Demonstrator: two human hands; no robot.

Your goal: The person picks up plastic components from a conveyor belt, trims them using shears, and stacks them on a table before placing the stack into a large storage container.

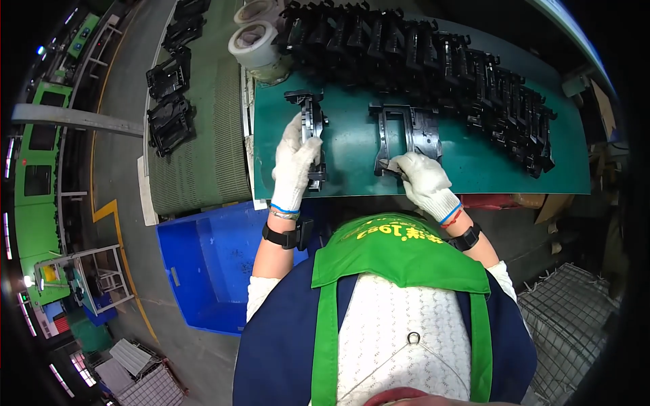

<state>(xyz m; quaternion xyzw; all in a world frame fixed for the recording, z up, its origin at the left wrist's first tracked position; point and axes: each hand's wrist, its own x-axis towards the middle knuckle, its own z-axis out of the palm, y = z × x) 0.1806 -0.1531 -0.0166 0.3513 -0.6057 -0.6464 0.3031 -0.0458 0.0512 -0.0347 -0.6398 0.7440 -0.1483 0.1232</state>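
Gloved, the right hand (423,179) is pinning a flat black plastic frame (406,135) by its near corner on the green mat (352,145), steadying it, while the left hand (294,162) is clasping another frame (311,132) upright on edge just beside.

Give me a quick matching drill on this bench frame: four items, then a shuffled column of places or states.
Items:
1. left hand
2. right hand
3. tape rolls
4. blue bin

Places:
A. below the mat's near edge, beside the belt
B. far left corner of the green mat
C. grips a black part stood on edge
D. on the near end of a black frame lying flat

Pairs: 1-C, 2-D, 3-B, 4-A
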